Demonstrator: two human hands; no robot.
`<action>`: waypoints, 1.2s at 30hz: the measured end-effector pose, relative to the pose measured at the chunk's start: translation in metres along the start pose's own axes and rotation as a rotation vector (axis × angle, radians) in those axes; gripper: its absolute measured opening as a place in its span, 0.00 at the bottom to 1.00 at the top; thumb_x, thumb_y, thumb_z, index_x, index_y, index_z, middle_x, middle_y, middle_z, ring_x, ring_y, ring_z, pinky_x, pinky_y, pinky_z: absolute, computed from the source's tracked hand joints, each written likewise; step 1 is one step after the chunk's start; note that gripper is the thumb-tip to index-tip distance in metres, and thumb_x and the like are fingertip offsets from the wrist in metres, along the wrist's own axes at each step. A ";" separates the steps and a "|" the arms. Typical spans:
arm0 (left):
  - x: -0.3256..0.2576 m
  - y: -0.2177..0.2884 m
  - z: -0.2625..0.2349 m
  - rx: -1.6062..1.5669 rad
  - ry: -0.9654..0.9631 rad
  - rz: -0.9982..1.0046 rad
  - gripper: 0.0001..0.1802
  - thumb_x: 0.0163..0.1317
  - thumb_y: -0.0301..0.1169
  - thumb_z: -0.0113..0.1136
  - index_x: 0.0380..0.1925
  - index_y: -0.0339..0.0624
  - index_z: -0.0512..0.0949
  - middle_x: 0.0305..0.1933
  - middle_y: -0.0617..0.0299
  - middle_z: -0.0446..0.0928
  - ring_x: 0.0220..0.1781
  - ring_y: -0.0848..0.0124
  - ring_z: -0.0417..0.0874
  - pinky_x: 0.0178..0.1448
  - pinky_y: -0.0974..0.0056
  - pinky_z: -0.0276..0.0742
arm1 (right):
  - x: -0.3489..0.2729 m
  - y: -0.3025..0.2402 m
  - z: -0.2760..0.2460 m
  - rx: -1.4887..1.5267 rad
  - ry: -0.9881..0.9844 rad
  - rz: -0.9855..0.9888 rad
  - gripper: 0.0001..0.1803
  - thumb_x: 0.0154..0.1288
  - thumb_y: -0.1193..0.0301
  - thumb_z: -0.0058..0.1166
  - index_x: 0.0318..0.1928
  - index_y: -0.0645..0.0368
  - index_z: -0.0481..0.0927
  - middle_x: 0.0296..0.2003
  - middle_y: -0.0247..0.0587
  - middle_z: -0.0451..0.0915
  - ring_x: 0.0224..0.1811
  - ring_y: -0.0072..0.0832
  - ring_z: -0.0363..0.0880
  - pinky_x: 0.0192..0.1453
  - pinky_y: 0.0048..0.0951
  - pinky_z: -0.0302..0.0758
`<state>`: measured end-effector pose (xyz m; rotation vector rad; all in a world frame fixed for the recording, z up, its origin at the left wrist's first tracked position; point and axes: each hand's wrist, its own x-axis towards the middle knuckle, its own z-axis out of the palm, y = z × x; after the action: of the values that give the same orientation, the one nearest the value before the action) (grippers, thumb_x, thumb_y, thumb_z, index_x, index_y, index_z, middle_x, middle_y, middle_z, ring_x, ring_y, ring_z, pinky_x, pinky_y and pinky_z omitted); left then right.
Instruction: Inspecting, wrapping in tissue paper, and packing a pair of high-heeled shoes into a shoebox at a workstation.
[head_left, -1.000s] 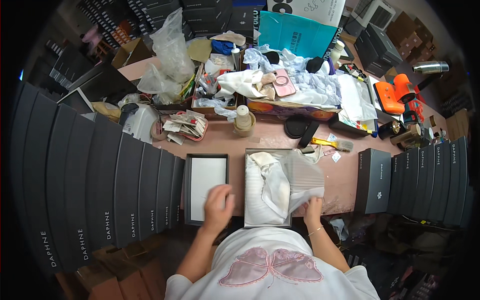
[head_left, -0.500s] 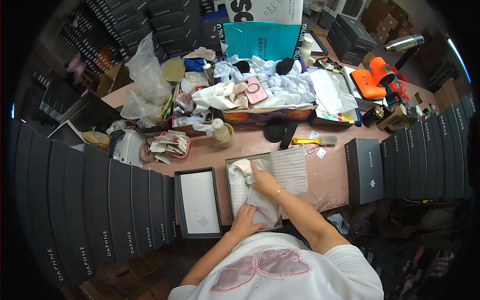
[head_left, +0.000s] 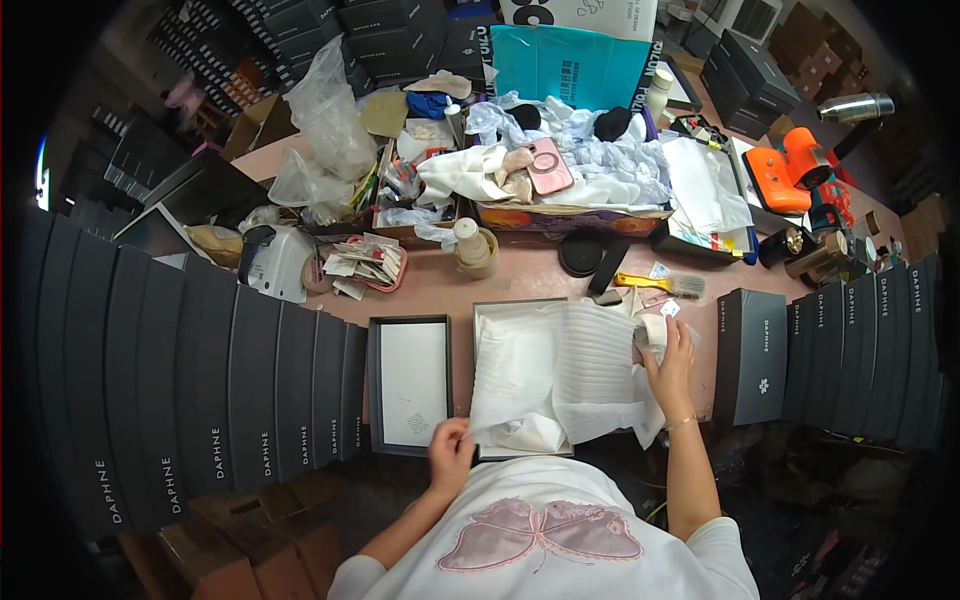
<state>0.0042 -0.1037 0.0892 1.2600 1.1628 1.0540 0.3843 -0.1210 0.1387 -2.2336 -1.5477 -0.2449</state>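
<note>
An open dark box [head_left: 478,322] lies in front of me on the pink table, lined with white tissue paper [head_left: 520,370] and a ribbed white foam sheet [head_left: 595,365] spread over it. My left hand [head_left: 450,450] pinches the near left corner of the tissue paper. At the box's right edge, my right hand [head_left: 668,365] rests with its fingers curled on a small white roll [head_left: 652,330]. The box's dark lid [head_left: 410,385] lies upside down just left of the box.
Rows of dark grey boxes [head_left: 200,400] stand on edge at my left, and more [head_left: 860,350] at my right. A yellow-handled brush [head_left: 660,285], a black round lid [head_left: 578,253], a tape roll [head_left: 474,250] and cluttered trays fill the far side.
My right hand has left the middle of the box and gone to its right edge. The foam sheet and paper now lie spread over the box. My left hand stays at the near edge.
</note>
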 end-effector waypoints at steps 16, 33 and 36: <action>0.020 0.040 0.003 0.127 -0.103 -0.143 0.27 0.65 0.34 0.55 0.59 0.31 0.63 0.58 0.43 0.67 0.60 0.59 0.70 0.61 0.62 0.67 | -0.038 -0.182 0.049 0.389 -0.507 -0.380 0.44 0.48 0.65 0.67 0.65 0.59 0.61 0.65 0.62 0.55 0.67 0.57 0.55 0.66 0.55 0.58; 0.134 -0.084 0.056 -0.026 -0.154 -0.355 0.35 0.68 0.57 0.40 0.57 0.34 0.64 0.60 0.48 0.66 0.62 0.60 0.66 0.65 0.61 0.59 | -0.069 -0.058 0.077 0.619 -0.664 0.337 0.28 0.53 0.72 0.46 0.55 0.73 0.66 0.27 0.66 0.75 0.27 0.52 0.76 0.34 0.44 0.72; 0.138 -0.075 0.049 0.193 -0.176 -0.393 0.32 0.69 0.53 0.41 0.57 0.33 0.66 0.59 0.48 0.69 0.59 0.58 0.70 0.63 0.60 0.63 | -0.065 -0.079 0.076 0.567 -0.662 0.325 0.32 0.55 0.73 0.48 0.60 0.74 0.61 0.38 0.66 0.77 0.38 0.57 0.77 0.42 0.44 0.74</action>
<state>0.0672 0.0226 0.0049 1.1806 1.3296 0.5406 0.2805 -0.1209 0.0645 -2.1224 -1.2602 0.9895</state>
